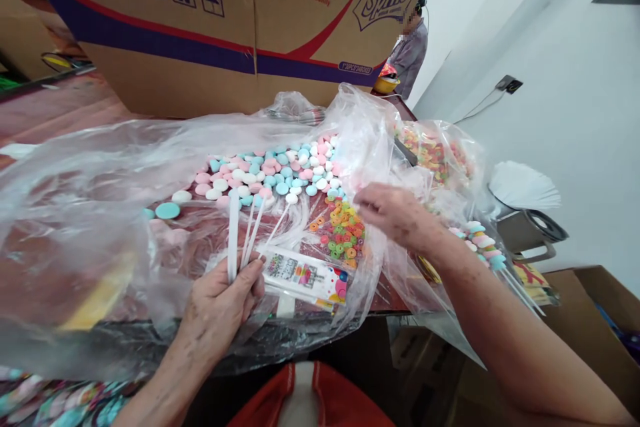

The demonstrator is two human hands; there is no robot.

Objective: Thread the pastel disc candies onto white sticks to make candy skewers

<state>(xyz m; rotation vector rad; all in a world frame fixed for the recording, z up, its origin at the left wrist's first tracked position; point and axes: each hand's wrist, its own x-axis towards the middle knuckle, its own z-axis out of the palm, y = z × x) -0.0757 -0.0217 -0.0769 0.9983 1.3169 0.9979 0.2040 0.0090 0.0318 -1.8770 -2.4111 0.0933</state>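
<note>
My left hand is closed around a bunch of thin white sticks and one wider white strip, all pointing up and away. Just right of it lies a printed white packet. Over the ring-shaped gummy candies, my right hand has its fingers curled together beside the clear plastic bag; what they hold, if anything, does not show. Pink, blue and white button-shaped candies are spread on plastic behind the sticks.
A large printed carton stands at the back of the table. On the right are bagged gummies, skewered candies, a metal jug and an open cardboard box. Another person stands beyond the carton.
</note>
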